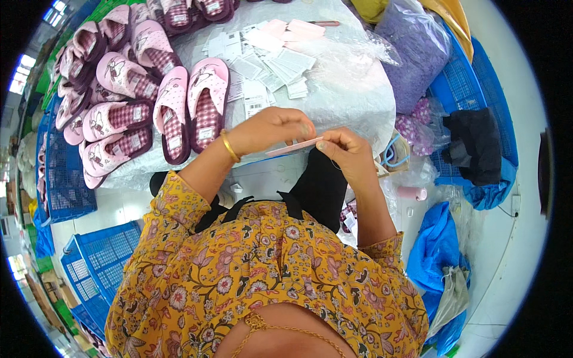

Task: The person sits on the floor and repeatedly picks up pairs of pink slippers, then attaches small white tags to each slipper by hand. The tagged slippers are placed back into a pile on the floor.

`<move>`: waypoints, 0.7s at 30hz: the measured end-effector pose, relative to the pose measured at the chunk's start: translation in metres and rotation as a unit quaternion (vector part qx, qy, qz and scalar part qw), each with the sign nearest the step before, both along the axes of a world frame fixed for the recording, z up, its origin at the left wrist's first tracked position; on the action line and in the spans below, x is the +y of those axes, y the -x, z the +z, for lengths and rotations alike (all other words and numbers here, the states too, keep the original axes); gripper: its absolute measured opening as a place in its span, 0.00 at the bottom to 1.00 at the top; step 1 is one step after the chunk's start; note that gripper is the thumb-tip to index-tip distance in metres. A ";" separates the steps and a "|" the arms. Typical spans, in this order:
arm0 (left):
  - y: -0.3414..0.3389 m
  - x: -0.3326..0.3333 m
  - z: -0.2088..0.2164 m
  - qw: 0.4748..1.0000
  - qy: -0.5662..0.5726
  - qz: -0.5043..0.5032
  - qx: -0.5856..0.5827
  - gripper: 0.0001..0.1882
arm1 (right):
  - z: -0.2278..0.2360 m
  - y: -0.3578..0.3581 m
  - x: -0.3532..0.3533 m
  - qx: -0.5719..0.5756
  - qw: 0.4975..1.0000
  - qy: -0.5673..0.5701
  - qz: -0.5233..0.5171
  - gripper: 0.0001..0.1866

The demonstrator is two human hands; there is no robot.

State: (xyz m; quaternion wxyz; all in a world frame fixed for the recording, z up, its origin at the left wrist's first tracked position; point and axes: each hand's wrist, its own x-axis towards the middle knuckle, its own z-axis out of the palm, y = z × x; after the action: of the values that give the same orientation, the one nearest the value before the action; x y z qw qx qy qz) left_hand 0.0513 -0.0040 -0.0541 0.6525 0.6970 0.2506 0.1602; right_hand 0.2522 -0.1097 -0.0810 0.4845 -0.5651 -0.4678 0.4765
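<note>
Over the table's near edge, my right hand (347, 152) pinches a thin pink card (292, 147) at its right end, between thumb and fingers. A fine thread or loop seems to hang below these fingertips. My left hand (268, 130) is just above the card, its fingers loosely bent and apart; I cannot tell whether they touch it. To its left, a pair of pink slippers with checked insoles lies side by side, the left slipper (172, 113) and the right slipper (207, 107). Beyond my hands lie scattered white printed tags (255, 89) and several pink cards (283, 33).
Many more pink slippers (122, 146) are heaped along the table's left side. A pen-like tool (324, 23) lies at the back. Blue plastic crates (101, 253) stand left and right. A bag of purple material (415, 53) and a blue sack (434, 247) are on the right.
</note>
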 end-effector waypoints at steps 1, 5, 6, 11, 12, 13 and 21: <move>-0.001 -0.002 -0.007 1.000 -0.013 0.005 0.007 0.13 | -0.003 0.002 -0.001 -0.001 1.000 -0.010 0.012 0.06; -0.001 -0.013 -0.023 0.997 -0.056 0.037 0.044 0.12 | -0.009 0.009 -0.002 0.017 1.000 0.006 0.015 0.05; 0.000 -0.015 -0.023 0.995 -0.069 0.043 0.061 0.12 | -0.009 0.011 -0.002 0.008 1.000 0.010 0.022 0.06; 0.009 -0.036 -0.024 0.974 -0.196 0.078 0.086 0.09 | 0.002 0.009 -0.005 -0.085 0.990 0.041 0.108 0.10; 0.013 -0.039 -0.024 0.957 -0.259 0.093 0.086 0.08 | 0.003 0.006 -0.006 -0.113 0.989 -0.002 0.100 0.11; 0.017 -0.042 -0.024 0.936 -0.322 0.108 0.086 0.08 | 0.002 0.004 -0.006 -0.139 0.985 -0.045 0.093 0.12; 0.032 -0.057 -0.016 0.937 -0.310 0.145 0.070 0.07 | 0.002 0.037 -0.009 -0.085 0.989 -0.027 0.115 0.13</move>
State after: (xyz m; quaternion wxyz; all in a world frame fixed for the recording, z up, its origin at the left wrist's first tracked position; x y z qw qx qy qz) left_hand 0.0191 -0.0610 -0.0698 0.3546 0.8304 0.3314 0.2736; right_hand 0.2156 -0.1185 -0.0792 0.3998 -0.5326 -0.5821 0.4665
